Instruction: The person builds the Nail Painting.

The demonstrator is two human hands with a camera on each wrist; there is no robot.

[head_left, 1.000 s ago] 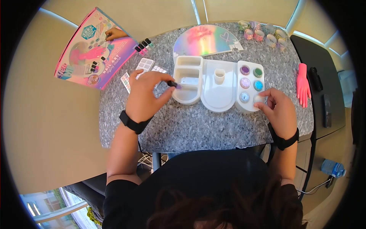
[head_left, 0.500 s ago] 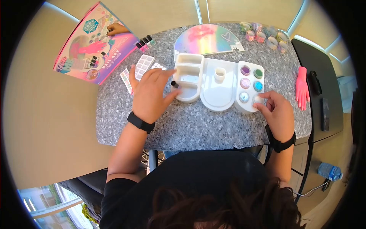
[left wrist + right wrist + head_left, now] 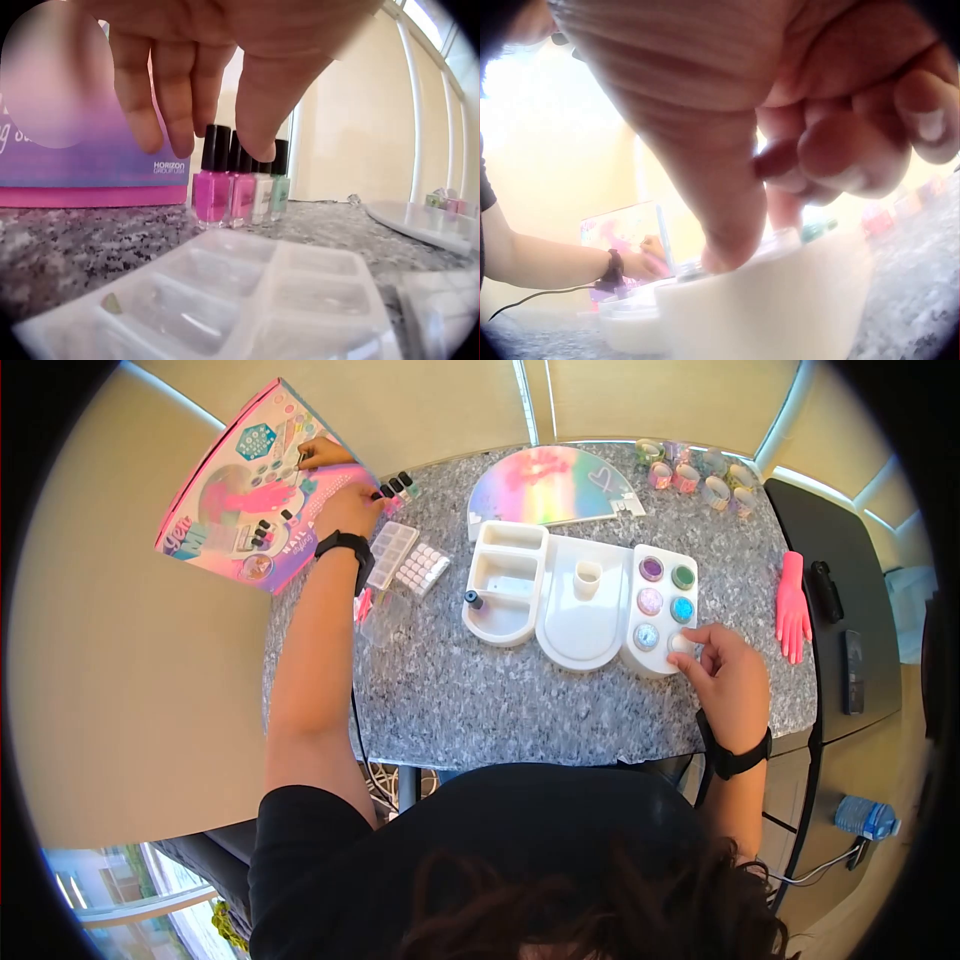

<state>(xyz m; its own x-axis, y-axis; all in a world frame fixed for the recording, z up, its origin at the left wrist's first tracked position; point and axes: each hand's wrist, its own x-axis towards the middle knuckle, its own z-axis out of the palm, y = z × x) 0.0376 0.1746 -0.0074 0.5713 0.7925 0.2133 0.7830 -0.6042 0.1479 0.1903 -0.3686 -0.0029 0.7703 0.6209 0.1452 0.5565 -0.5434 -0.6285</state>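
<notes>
In the left wrist view the left hand point(image 3: 202, 67) hangs over a row of nail polish bottles point(image 3: 213, 187), pink, white and green with black caps. Its thumb is at the caps; whether it grips one cannot be told. The right hand point(image 3: 736, 685) pinches a small white-looking pot point(image 3: 680, 643) at the front right of the white pot holder point(image 3: 663, 659). Other pots there hold purple, green, pink and blue contents. A dark-capped purple bottle point(image 3: 474, 600) stands in the front compartment of the white three-part tray point(image 3: 505, 637), touched by neither hand.
A nail art box point(image 3: 235, 500) stands at the back left. Near it lie a clear compartment case point(image 3: 392, 555) and a pink-and-white set point(image 3: 422, 568). Behind the trays lies an iridescent half-round panel point(image 3: 545, 485). Tape rolls point(image 3: 686, 478) and a pink model hand point(image 3: 793, 608) are at the right.
The left hand has let go of the purple bottle in the tray and moved back and left to the row of bottles. The right hand has stayed at its pot.
</notes>
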